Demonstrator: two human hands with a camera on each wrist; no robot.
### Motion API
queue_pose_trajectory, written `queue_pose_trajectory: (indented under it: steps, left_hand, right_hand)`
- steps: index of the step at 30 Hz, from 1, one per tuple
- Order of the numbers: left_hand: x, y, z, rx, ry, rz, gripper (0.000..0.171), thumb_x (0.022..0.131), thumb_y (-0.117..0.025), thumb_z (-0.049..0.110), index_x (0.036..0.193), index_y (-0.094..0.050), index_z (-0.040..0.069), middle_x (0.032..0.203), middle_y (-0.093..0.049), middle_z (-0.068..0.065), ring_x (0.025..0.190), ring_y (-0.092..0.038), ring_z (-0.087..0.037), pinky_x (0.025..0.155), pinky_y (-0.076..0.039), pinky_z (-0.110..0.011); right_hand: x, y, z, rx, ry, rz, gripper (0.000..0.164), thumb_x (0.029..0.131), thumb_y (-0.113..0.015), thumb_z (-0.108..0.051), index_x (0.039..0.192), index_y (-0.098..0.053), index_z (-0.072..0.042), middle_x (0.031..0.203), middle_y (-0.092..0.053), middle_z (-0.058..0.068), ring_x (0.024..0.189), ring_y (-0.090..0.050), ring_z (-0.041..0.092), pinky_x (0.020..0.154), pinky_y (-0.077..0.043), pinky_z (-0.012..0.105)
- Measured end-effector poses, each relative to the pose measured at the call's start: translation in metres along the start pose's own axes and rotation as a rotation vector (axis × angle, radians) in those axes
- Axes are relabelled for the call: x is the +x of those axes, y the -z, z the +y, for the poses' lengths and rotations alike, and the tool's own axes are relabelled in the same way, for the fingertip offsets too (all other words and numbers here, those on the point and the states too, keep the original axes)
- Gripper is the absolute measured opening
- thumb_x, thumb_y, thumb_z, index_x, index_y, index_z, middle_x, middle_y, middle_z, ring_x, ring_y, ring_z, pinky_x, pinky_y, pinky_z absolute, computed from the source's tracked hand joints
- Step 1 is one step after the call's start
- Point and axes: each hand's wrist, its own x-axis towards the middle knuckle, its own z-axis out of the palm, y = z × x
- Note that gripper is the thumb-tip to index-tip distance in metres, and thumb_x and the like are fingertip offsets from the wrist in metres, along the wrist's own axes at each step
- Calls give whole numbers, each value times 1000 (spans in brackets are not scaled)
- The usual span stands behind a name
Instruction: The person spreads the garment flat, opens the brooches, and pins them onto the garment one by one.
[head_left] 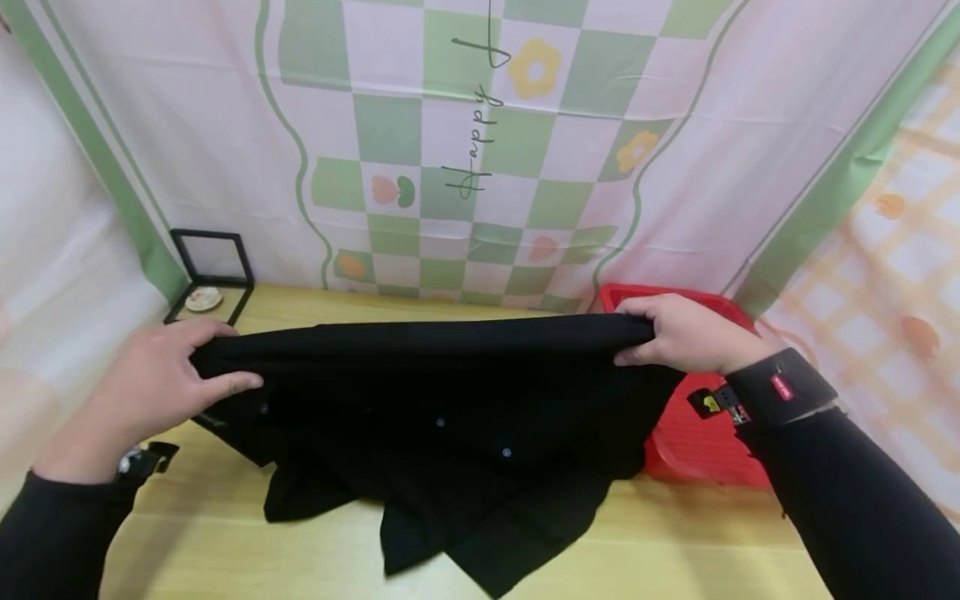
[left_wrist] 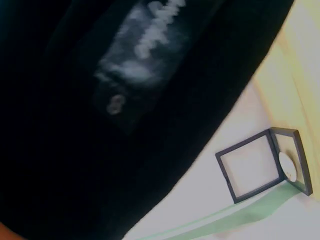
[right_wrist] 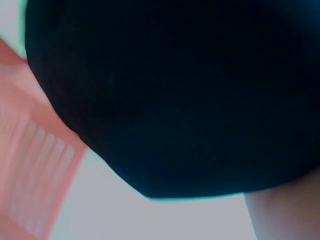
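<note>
Stretched between both hands is a black buttoned garment [head_left: 450,375], its top edge a nearly straight fold and its lower parts hanging in loose flaps over the table. My left hand [head_left: 168,375] grips the fold's left end, thumb on the near side. At the right end, my right hand [head_left: 686,333] pinches the cloth between thumb and fingers. Two small buttons show on the dark front. The left wrist view is mostly filled by the black cloth [left_wrist: 150,165], with a pale printed patch on it. Dark cloth [right_wrist: 175,110] also covers most of the right wrist view.
A red plastic basket [head_left: 705,446] stands at the right, partly behind the garment and right arm. At the back left, a black open frame [head_left: 213,279] holds a small round pale item [head_left: 204,299]. Patterned curtains [head_left: 480,142] enclose the wooden table [head_left: 300,567].
</note>
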Motion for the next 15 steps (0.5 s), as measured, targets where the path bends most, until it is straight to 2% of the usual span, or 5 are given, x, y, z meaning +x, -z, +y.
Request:
queue_pose_trajectory:
  steps: [4,7,11,15]
  left_hand:
    - [2,-2,-3,60,-28,-2,32,77,-86,18,97,-70,-1,97,-70,-22,75,-65,-35,72,-49,-55]
    - [1,0,-6,82,-29,23,18,77,-83,6,89,-70,2,94,-70,-21,82,-65,-41,71,-48,-56]
    - [-1,5,-14,120,-23,36,19,75,-82,2,88,-69,2,90,-68,-18,81,-64,-41,71,-47,-57]
    - [-4,10,-21,183,-30,47,23,70,-83,-1,89,-70,1,81,-60,-9,73,-58,-34,67,-45,-55]
  right_hand:
    - [1,-2,2,-101,-23,-70,23,79,-87,-28,90,-66,-25,72,-56,-10,66,-54,13,63,-45,35]
    - [1,-2,5,-149,-38,-114,22,79,-86,-23,87,-66,-25,71,-57,-11,67,-55,13,64,-47,35]
    - [-2,2,11,-157,-53,-98,22,80,-84,-16,87,-66,-26,72,-57,-12,67,-55,14,65,-47,35]
    - [-5,6,16,-226,-17,-42,22,80,-81,-12,83,-62,-24,67,-53,-12,63,-52,13,63,-45,36]
